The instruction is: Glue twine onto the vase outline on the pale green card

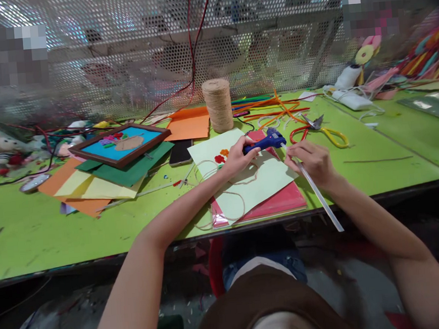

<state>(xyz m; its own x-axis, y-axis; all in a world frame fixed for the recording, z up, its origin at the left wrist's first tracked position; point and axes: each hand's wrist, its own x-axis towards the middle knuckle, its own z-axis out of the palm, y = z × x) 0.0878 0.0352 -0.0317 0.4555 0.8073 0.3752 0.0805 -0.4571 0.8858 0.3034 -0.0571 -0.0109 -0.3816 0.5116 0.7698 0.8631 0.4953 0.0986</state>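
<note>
My left hand [239,158] is closed round the handle of a blue glue gun [266,141], held above a pale green sheet of paper [255,192]. My right hand [312,161] pinches a long translucent glue stick [323,199], whose upper end meets the back of the gun. Its long free end slants down past the table edge. Red and orange flower shapes [220,158] lie on the sheet beside my left hand. A loose strand of twine [244,203] curls over the paper, and under it rests a red folder [279,207].
A twine spool [218,106] stands behind the paper. Yellow-and-red-handled scissors [329,134] lie to the right. On the left, a framed picture [121,147] rests on coloured paper sheets [103,181], near a phone [181,153]. A perforated metal panel [131,60] closes off the back.
</note>
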